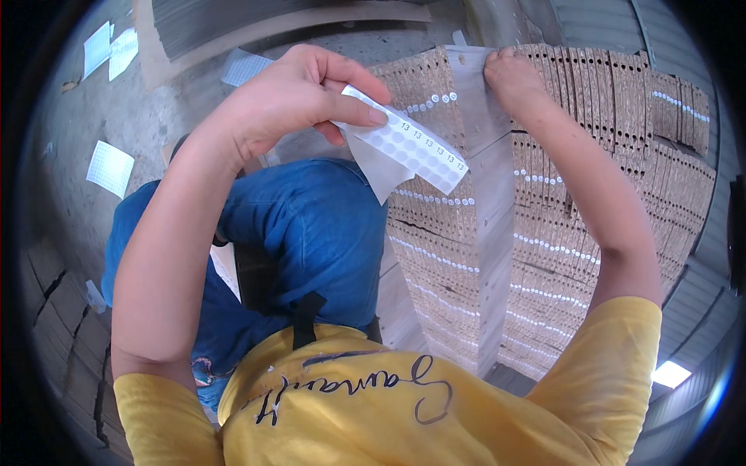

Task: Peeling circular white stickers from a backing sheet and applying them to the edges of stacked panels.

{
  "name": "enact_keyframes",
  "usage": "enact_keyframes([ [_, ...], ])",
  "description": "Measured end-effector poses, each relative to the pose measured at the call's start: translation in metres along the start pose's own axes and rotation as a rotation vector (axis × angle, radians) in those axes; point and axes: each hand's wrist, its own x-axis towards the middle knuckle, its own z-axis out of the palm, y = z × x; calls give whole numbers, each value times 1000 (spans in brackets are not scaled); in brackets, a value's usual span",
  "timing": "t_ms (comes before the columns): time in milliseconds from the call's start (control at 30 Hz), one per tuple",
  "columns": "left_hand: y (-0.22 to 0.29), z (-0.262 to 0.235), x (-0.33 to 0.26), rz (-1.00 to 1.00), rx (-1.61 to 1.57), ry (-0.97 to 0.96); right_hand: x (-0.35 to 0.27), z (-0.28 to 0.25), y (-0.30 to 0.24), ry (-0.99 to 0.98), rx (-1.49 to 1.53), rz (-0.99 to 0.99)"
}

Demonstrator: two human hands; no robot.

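The left hand pinches a white sheet of round stickers between thumb and fingers, a torn greyish flap hanging below it. The right hand reaches forward to the far part of the stacked brown boards, its fingers curled by the top of a long pale panel; whether the fingertips press a sticker is hard to make out. Rows of white dots cross the board edges on both sides of the panel. Blue jeans and a yellow shirt fill the near side, and gridded sheets lie on the grey floor at left.
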Motion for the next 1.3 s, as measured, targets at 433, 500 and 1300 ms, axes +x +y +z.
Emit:
enact_keyframes([
  [433, 0, -1, 0, -15, -13, -5, 1, -28, 70, 63, 421, -212],
  [500, -1, 0, -2, -13, -5, 10, 0, -32, 72, -85, 541, -155],
  [1300, -4, 28, 9, 161, 167, 320, -64, -105, -76, 448, 2049, -28],
])
